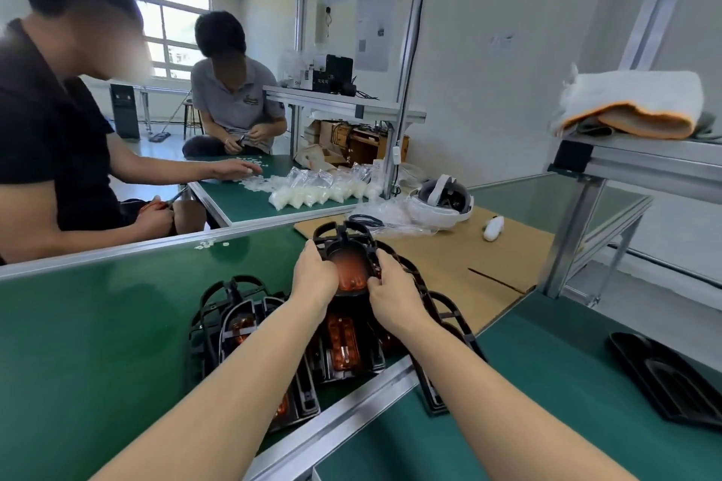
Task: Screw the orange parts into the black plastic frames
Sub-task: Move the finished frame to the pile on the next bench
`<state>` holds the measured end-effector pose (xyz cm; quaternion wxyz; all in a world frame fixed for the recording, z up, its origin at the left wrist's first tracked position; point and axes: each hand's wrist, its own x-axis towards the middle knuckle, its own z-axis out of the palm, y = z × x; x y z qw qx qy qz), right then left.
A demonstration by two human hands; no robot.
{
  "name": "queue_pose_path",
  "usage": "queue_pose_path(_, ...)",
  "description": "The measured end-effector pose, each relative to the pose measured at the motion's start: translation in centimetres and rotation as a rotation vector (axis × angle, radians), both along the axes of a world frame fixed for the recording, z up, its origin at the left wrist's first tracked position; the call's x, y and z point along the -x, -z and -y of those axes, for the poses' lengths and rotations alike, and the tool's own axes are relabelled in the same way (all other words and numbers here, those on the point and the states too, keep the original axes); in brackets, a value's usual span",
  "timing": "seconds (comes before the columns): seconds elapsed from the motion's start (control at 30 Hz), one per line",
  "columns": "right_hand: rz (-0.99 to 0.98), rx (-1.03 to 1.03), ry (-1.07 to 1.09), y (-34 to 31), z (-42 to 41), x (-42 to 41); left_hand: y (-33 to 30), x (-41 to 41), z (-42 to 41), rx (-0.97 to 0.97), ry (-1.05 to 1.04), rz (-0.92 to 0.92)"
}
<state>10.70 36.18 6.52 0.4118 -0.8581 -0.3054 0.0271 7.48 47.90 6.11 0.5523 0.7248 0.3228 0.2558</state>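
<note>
A black plastic frame (344, 235) with an orange part (351, 267) seated in its middle is held up above the green table. My left hand (314, 273) grips its left side, fingers curled round the edge. My right hand (390, 287) grips its right side, thumb over the orange part's lower rim. Below my forearms lies a pile of more black frames (234, 308) with orange parts (344, 340) in them.
A black tray (672, 379) lies at the right on the green table (97, 324). A cardboard sheet (469, 269) holds a white headset (443, 199) and a white controller (493, 228). Two people sit at the left by a table with clear bags (320, 187).
</note>
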Motion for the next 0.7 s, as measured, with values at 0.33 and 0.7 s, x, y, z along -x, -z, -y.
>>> queue_pose_path(0.33, 0.067, 0.058, -0.043, 1.3, -0.5, -1.6, 0.6, -2.7, -1.7, 0.009, -0.022, -0.043)
queue_pose_path(0.7, 0.204, 0.358, -0.044, 2.8, -0.6, -1.6, 3.4, -2.5, -3.2, -0.108, -0.004, -0.181)
